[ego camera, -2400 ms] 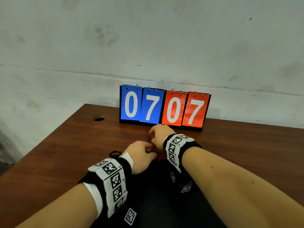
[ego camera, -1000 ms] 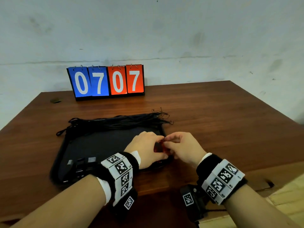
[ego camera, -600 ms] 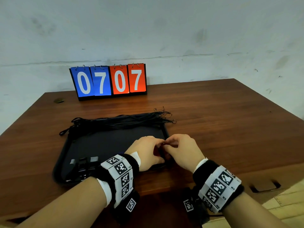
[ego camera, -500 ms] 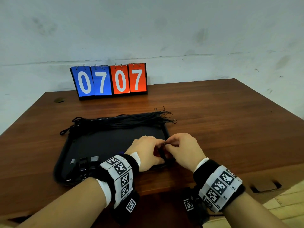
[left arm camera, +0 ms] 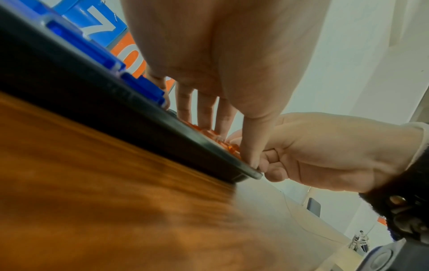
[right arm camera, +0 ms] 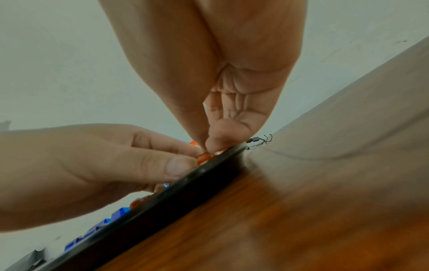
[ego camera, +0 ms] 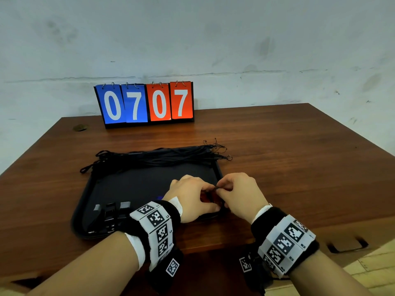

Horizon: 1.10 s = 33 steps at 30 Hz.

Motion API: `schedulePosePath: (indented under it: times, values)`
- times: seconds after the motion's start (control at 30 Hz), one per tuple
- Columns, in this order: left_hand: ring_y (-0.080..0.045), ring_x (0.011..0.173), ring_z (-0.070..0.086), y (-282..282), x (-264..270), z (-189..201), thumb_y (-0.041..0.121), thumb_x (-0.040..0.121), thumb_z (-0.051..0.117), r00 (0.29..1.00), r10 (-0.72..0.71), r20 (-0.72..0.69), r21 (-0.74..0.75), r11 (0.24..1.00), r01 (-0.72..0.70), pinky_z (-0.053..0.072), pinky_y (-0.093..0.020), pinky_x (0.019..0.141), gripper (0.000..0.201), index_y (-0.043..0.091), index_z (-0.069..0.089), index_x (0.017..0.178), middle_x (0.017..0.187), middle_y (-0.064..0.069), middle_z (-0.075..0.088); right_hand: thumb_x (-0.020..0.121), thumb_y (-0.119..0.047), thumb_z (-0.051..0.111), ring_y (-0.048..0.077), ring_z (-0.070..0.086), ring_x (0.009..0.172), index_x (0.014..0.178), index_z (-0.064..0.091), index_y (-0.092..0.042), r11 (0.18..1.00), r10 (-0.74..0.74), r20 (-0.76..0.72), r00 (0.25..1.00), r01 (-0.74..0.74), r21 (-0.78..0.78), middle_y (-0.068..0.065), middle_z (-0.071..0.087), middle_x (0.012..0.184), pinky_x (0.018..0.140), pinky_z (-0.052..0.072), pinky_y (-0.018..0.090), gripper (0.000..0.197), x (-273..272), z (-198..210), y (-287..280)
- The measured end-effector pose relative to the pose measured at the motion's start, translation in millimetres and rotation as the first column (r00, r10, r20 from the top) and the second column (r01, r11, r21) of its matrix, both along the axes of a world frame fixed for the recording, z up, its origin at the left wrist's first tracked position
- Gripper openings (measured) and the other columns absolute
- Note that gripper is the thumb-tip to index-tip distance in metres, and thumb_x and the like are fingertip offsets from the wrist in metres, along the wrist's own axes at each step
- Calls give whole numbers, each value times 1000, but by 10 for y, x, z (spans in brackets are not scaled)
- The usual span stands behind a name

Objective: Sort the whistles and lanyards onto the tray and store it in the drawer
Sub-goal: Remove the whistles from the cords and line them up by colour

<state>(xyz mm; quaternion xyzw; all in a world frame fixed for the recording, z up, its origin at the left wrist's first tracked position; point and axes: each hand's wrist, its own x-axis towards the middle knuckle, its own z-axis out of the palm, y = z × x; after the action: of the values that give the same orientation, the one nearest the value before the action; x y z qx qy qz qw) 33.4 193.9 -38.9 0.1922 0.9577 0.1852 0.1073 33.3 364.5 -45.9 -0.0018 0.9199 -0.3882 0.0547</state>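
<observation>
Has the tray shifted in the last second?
No. The tray keeps its place below the scoreboard, its near rim still along the table's front edge.

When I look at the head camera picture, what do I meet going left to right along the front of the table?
Black whistles on the tray, left hand holding an orange whistle, right hand pinching its cord, then a handle cut-out in the table front.
</observation>
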Motion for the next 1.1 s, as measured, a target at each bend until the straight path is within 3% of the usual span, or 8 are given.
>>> schedulePosePath:
  times: [0.2,0.4,0.57,0.7,0.77,0.93,1.0,1.1]
  values:
    - [-16,112,45,13,-6,-10,64,81,61,1000,9,-4,-1,1000,-9,35,-43,96,40,44,64,116,102,17,60,91,-23,69,14,70,79,101,71,-25,1000,6,-31,1000,-7,-29,-3,73,100,80,61,33,10,3,-5,16]
    - [-14,131,34,-56,56,110,63,82,65,998,22,-57,30,999,-21,27,-40,106,56,41,58,132,133,17,53,92,-22,67,4,65,58,85,68,-29,994,-58,-88,994,49,-100,-4,71,85,53,52,19,10,-5,-1,50]
    - [-7,136,36,-375,131,399,58,86,64,984,128,-121,195,975,-103,29,-36,114,52,39,58,134,139,18,51,91,-24,69,9,65,87,83,71,-31,984,-107,-102,989,91,-153,-10,71,92,81,54,29,11,-67,68,112]
    - [0,112,54,-958,283,652,42,92,64,941,320,-109,252,925,-285,35,-1,79,36,38,63,128,122,23,55,91,-24,69,14,63,76,88,71,-25,977,-125,-9,992,122,-175,-5,71,89,67,53,29,3,-166,56,197]
    - [-15,96,68,-1314,386,680,38,94,64,897,435,-77,276,874,-400,46,-7,65,29,38,64,123,116,20,60,93,-22,68,15,63,70,96,70,-18,977,-126,55,991,133,-167,2,70,87,56,51,25,5,-178,6,193]
    - [-18,111,59,-2154,480,309,28,98,59,735,677,34,171,721,-672,38,-25,92,40,17,59,137,129,-3,64,94,-21,66,19,62,61,79,70,-24,989,-126,44,991,129,-72,3,69,71,64,54,34,16,-229,-114,151]
    - [-26,121,58,-2379,503,116,30,100,56,674,729,120,107,666,-739,42,-32,101,42,14,55,139,137,-8,61,94,-22,66,16,57,57,88,76,-18,990,-131,37,991,133,-50,-2,64,64,65,50,33,13,-252,-112,136]
    - [-22,103,63,-2480,475,-16,32,102,52,641,746,179,149,624,-767,45,-32,93,29,19,67,124,119,-4,70,96,-22,63,13,51,49,106,75,-8,992,-123,25,992,124,-22,-3,59,60,53,40,26,20,-270,-79,100]
